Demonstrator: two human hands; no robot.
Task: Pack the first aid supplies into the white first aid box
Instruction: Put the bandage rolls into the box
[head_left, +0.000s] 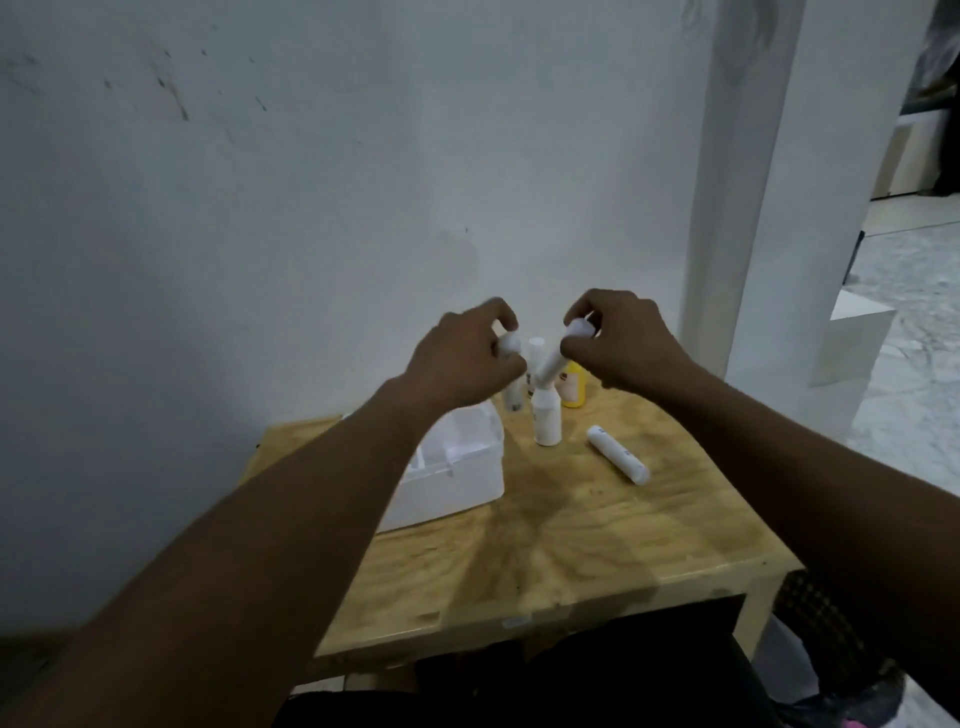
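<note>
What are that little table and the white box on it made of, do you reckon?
The table looks like plywood, matt and unpainted: swirling pale grain shows on top. The white box seems to be plastic, smooth and slightly translucent; the blur leaves that uncertain.

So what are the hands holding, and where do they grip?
The left hand and the right hand each pinch a white bottle by its top end.

Label marks on the bottles (547, 423), all too blurred to read.
</note>
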